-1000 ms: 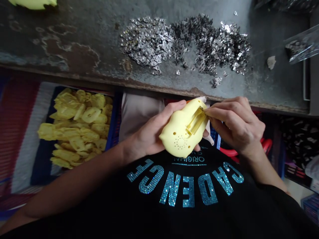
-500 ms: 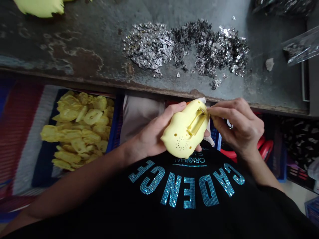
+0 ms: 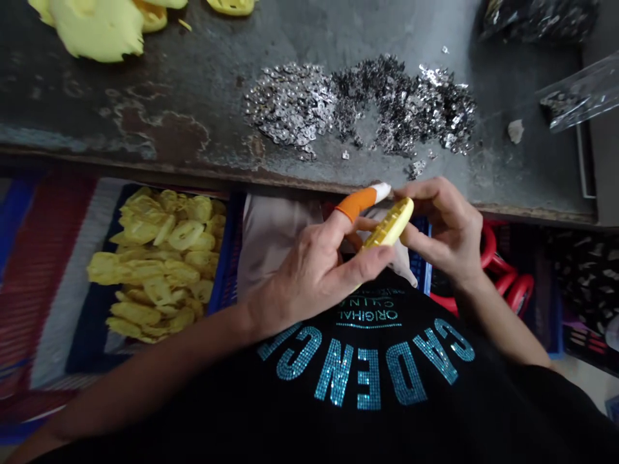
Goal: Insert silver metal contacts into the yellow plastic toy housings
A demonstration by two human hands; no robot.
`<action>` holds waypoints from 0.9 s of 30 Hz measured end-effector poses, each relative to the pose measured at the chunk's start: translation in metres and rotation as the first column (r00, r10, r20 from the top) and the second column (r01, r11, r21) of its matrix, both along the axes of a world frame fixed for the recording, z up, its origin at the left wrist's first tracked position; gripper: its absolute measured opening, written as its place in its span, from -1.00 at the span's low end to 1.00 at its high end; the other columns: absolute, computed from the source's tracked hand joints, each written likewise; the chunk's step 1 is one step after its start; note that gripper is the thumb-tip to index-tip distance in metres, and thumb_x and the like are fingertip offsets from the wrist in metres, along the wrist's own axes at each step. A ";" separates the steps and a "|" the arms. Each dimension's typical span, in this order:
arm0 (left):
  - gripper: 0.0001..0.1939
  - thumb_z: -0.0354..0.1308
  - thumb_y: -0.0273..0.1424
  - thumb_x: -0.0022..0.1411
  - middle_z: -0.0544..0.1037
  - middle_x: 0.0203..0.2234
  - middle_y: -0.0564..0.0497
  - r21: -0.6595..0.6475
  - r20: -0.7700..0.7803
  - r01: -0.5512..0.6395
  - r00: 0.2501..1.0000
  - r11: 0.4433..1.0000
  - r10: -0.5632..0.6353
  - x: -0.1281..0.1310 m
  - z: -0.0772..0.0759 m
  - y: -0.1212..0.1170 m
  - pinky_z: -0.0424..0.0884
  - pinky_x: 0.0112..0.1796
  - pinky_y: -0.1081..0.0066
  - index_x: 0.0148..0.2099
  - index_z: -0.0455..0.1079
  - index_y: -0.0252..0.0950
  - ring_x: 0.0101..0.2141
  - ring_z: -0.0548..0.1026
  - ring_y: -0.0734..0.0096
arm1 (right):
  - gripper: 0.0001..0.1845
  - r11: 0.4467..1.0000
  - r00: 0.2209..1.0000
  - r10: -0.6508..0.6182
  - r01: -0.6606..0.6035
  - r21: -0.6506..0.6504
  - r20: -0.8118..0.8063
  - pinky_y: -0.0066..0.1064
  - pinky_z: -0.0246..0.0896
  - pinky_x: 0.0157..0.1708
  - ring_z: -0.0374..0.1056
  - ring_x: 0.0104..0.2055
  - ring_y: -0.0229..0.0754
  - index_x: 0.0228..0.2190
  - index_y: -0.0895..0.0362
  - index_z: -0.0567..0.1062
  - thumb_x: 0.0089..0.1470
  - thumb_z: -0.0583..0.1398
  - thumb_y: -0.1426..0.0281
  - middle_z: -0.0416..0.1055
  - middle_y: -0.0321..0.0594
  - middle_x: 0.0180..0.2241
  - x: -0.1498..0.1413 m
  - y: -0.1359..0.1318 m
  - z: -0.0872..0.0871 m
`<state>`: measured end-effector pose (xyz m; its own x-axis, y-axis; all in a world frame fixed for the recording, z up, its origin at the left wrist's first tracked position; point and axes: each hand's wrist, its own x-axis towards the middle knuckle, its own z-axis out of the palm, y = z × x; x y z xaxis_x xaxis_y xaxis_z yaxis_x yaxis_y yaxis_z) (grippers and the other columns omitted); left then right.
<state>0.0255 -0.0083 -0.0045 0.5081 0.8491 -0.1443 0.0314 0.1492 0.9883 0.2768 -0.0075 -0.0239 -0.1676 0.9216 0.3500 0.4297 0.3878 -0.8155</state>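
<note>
A yellow plastic toy shell [image 3: 393, 225] is held edge-on in front of my chest, its ribbed inner side facing left. My left hand [image 3: 324, 261] grips it between the thumb and the fingers; an orange finger cot with a white tip [image 3: 360, 201] covers one finger. On the other side, my right hand [image 3: 438, 222] has its thumb and curled fingers closed at the shell's upper right end. Whether a small metal piece is between those fingertips is hidden. Just beyond my hands, on the metal bench [image 3: 207, 171], lie heaps of small metal contact plates [image 3: 294, 106].
Left of my lap, a blue crate [image 3: 227, 258] bears a pile of yellow plastic parts [image 3: 159, 258]. More yellow shells [image 3: 97, 29] lie at the bench's far left. A clear bag [image 3: 580, 93] is at the right, above red scissor-like handles [image 3: 515, 293]. The bench edge runs close to my fingers.
The shell has turned from showing its outer face with the battery slot to edge-on, inner side showing. My right hand has shifted slightly left. More yellow shells have come into view on the bench.
</note>
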 end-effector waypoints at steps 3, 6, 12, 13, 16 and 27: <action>-0.38 0.43 0.08 0.48 0.80 -0.13 -0.11 0.414 -0.246 0.056 0.968 0.909 0.052 -0.001 0.006 0.000 0.58 -0.32 0.30 0.31 0.66 -0.27 -0.37 0.66 0.27 | -0.66 0.985 0.996 -0.077 0.084 0.152 -0.055 -0.14 0.57 -0.14 0.59 -0.15 -0.04 0.13 -0.13 0.66 0.36 0.44 0.24 0.69 -0.23 -0.09 -0.006 -0.007 -0.014; -0.43 0.41 -0.01 0.53 0.81 -0.09 -0.16 0.619 -0.224 0.080 0.971 0.781 0.079 0.000 0.006 0.000 0.70 -0.14 0.22 0.34 0.62 -0.31 -0.20 0.77 0.14 | -0.64 0.960 0.990 -0.131 0.140 0.242 -0.052 -0.06 0.58 -0.13 0.59 -0.15 0.01 0.15 -0.23 0.66 0.36 0.42 0.26 0.71 -0.26 -0.09 -0.009 -0.012 -0.015; -0.57 0.42 -0.12 0.55 0.83 0.03 -0.20 0.691 -0.146 0.051 0.987 0.721 0.069 0.004 0.001 0.000 0.77 -0.02 0.19 0.27 0.67 -0.26 -0.08 0.82 0.11 | -0.63 0.948 0.983 -0.181 0.183 0.259 -0.031 0.11 0.64 -0.01 0.63 -0.08 0.11 0.15 -0.32 0.63 0.36 0.39 0.25 0.71 -0.22 -0.06 -0.007 -0.019 -0.017; -0.59 0.42 -0.13 0.55 0.82 0.06 -0.21 0.685 -0.137 0.050 0.989 0.727 0.061 0.004 0.001 0.000 0.77 0.01 0.18 0.26 0.69 -0.26 -0.04 0.82 0.10 | -0.62 0.951 0.983 -0.180 0.184 0.249 -0.037 0.10 0.64 -0.01 0.62 -0.08 0.10 0.16 -0.31 0.63 0.37 0.39 0.25 0.71 -0.21 -0.06 -0.006 -0.020 -0.019; -0.60 0.39 -0.08 0.58 0.83 -0.01 -0.16 0.617 -0.137 0.076 0.990 0.783 0.012 0.001 0.004 0.002 0.75 -0.04 0.26 0.23 0.73 -0.23 -0.09 0.81 0.13 | -0.63 0.956 0.985 -0.153 0.167 0.243 -0.075 -0.04 0.62 -0.14 0.61 -0.13 0.03 0.15 -0.24 0.66 0.35 0.43 0.23 0.71 -0.24 -0.08 -0.004 -0.021 -0.024; -0.15 0.54 -0.42 0.29 0.44 0.60 -0.11 0.379 -0.115 0.137 0.988 0.915 -0.100 -0.065 -0.008 0.011 0.51 0.46 -0.05 0.58 0.49 -0.07 0.43 0.58 -0.22 | -0.59 0.675 0.718 -0.145 -0.431 -0.599 -0.680 -0.48 0.57 -0.35 0.55 -0.41 -0.30 -0.19 0.01 0.67 0.06 0.63 0.11 0.69 -0.37 -0.32 -0.058 -0.007 -0.039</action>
<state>-0.0393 0.0029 -0.0123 0.6088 0.7824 0.1309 0.1183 -0.2527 0.9603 0.2184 -0.0147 -0.0634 -0.3262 0.8997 -0.2900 -0.3039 -0.3903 -0.8691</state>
